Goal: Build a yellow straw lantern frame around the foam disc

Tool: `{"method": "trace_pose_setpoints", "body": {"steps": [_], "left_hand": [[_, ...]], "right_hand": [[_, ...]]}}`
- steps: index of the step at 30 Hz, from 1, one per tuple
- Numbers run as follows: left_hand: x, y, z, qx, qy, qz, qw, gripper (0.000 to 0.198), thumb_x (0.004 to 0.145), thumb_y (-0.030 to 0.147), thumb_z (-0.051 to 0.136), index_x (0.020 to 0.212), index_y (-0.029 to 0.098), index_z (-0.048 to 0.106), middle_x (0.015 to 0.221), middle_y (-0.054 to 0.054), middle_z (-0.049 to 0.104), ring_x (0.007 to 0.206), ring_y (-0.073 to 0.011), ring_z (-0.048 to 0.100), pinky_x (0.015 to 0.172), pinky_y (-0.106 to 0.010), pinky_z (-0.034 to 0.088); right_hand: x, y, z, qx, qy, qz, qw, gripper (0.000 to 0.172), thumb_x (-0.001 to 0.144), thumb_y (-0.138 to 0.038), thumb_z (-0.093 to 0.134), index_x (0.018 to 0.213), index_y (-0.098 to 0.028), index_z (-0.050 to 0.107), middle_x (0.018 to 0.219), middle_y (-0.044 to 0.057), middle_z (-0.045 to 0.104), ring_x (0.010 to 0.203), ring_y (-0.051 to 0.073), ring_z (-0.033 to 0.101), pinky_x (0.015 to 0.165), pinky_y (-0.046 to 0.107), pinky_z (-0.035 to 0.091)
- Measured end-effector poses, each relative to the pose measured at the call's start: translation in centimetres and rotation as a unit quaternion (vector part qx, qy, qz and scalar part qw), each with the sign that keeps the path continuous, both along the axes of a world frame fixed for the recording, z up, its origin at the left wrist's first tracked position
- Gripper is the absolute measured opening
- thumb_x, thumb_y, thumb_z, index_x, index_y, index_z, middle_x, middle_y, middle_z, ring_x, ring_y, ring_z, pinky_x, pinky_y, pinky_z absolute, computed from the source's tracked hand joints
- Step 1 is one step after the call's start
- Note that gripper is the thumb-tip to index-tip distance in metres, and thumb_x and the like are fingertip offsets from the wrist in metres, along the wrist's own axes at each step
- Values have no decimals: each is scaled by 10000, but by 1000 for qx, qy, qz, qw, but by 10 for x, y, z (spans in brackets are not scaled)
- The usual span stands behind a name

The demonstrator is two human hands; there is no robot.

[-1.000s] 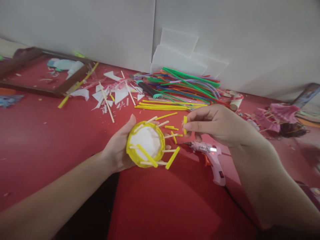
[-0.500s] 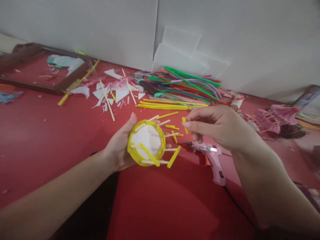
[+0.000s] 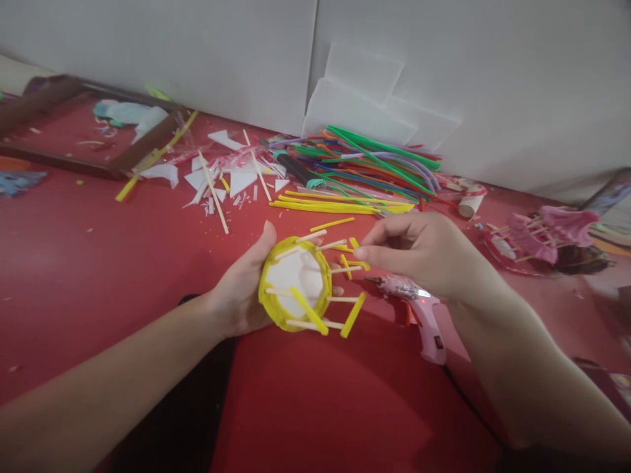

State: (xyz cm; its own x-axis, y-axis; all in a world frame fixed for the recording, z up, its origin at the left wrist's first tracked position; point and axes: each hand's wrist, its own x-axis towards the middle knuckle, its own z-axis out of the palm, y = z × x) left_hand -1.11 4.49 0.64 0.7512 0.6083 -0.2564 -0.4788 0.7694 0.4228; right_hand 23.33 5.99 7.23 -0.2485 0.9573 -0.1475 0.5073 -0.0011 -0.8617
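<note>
Landmark: a pink plastic hot-glue gun (image 3: 422, 314) lay on the red worktop (image 3: 98, 263), its nozzle towards the piece you were working on.
Piece: a round white foam disc ringed with yellow pipe cleaner and studded with thin wooden sticks (image 3: 294, 281) sat just beyond the gun's nozzle, raised off the worktop.
Left hand: your left hand (image 3: 240, 297) cupped the disc from behind, thumb up along its far rim.
Right hand: your right hand (image 3: 419, 253) hovered over the gun, its fingertips pinched narrowly on a short yellow pipe-cleaner piece (image 3: 355, 244) close to the stick tips.
Done: by the look of it, the ring was complete and about three sticks already wore yellow sleeves.
Left: several sticks on the gun's side looked bare.
Facing: the disc's flat face tilted up at you; its sticks fanned out towards the gun.
Long axis: the disc had none, being round; the pinched piece ran roughly along the nearest stick, though its exact slant was hard to tell.
Behind the gun: a bundle of long coloured pipe cleaners (image 3: 365, 164).
</note>
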Motion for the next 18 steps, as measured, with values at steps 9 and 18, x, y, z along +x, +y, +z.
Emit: {"method": "trace_pose_setpoints", "body": {"steps": [9, 18], "left_hand": [[0, -1, 0, -4, -1, -6, 1000, 689, 1063, 628, 244, 1195, 128, 700, 1088, -155, 815, 1083, -328, 774, 911, -454, 608], [1, 1, -5, -12, -21, -43, 999, 793, 1026, 720, 178, 1222, 128, 668, 1093, -144, 817, 1090, -309, 775, 922, -455, 606]], "right_hand": [[0, 0, 0, -15, 3, 4, 1000, 191, 737, -382, 823, 642, -255, 716, 542, -30, 646, 418, 102, 527, 369, 242, 363], [3, 2, -1, -12, -32, 15, 999, 219, 746, -433, 808, 658, -247, 732, 592, -10, 660, 473, 112, 544, 406, 261, 399]]}}
